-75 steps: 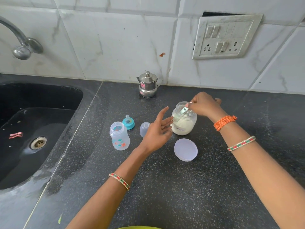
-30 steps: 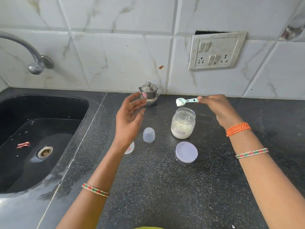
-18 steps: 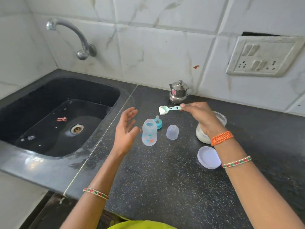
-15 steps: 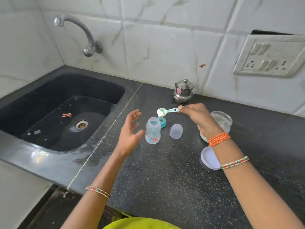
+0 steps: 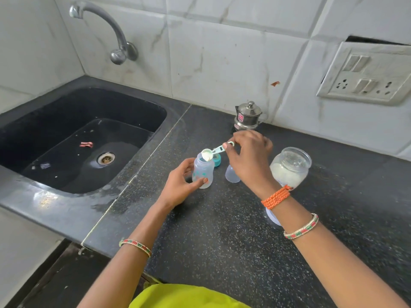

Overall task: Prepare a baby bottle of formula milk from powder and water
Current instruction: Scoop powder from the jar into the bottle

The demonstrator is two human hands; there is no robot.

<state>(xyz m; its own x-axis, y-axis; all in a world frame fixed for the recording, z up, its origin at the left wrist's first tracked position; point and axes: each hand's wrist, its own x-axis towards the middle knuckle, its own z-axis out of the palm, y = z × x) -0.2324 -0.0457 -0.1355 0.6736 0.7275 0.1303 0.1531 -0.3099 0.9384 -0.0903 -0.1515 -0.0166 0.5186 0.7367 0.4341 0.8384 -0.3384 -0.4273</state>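
- Left hand (image 5: 181, 184): fingers and thumb curl round the baby bottle (image 5: 202, 171), which stands upright on the black counter (image 5: 222, 236) just right of the sink (image 5: 73, 138).
- Right hand (image 5: 250, 160): thumb and fingertips pinch the handle of the scoop (image 5: 211, 152); its powder-filled bowl is tilted over the bottle's open mouth.
- Powder jar (image 5: 290, 167): open, at 3 o'clock from the bottle.
- Clear cap (image 5: 231, 175): between bottle and jar.
- Teal nipple ring (image 5: 216, 161): at 1 o'clock, just behind the bottle.
- Jar lid (image 5: 272, 217): at 6 o'clock from the jar, partly hidden by the right wrist.
- Steel pot (image 5: 248, 117): at 12 o'clock, against the wall.

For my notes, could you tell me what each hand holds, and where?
Left hand grips the bottle round its body; right hand pinches the scoop by its handle end.
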